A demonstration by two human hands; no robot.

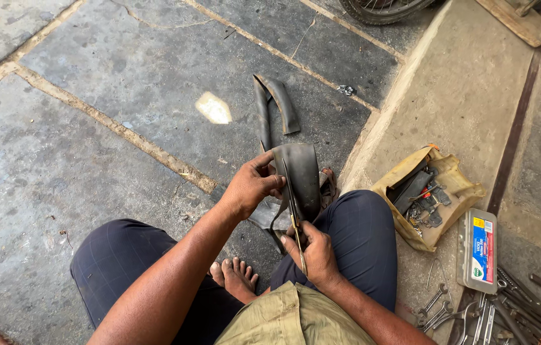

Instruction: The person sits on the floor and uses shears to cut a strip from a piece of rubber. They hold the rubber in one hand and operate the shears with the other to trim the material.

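Left hand (251, 185): closed on the upper edge of a black rubber inner-tube piece (301, 176), holding it upright above the knees.
Right hand (315, 252): wrapped around scissors (296, 223), blades up in the rubber.
Nearby: a curved rubber strip (275, 105) lay on the stone floor (91, 128); spanners (439, 310) sat well to the right.
Risk: the blades ran close to the left fingers; slack rubber could buckle, sending the cut crooked or nicking skin.
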